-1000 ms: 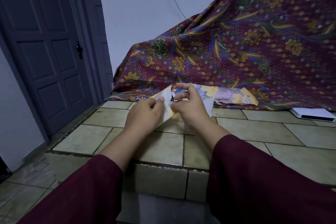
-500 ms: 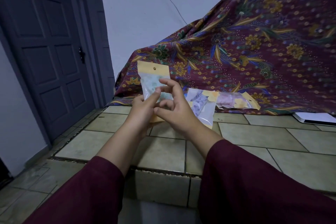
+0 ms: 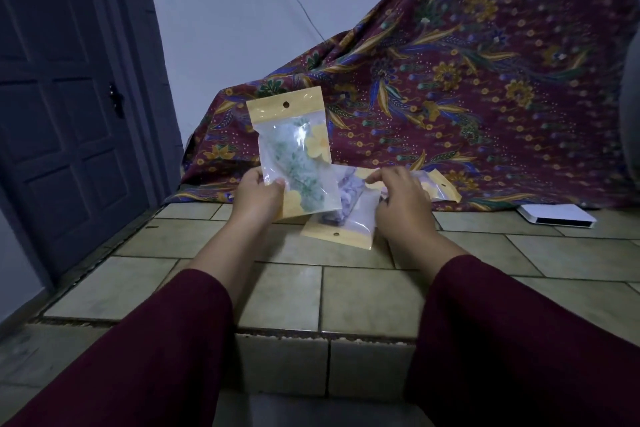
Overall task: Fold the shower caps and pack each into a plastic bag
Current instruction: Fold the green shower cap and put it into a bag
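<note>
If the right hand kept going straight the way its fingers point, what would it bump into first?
Probably the clear plastic bag holding a purple shower cap, just past the right hand; whether its fingers already touch it is unclear.

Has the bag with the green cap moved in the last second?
Yes. The green-cap bag, in the left hand, has risen upright against the patterned cloth.

Left hand [image 3: 258, 192] pinches upright green-cap bag [image 3: 299, 163] by its lower edge. Right hand [image 3: 401, 198] at 3 o'clock touches purple-cap bag [image 3: 346, 218] lying on tiled ledge [image 3: 284, 291]. Batik cloth [image 3: 467, 80] at 12.
</note>
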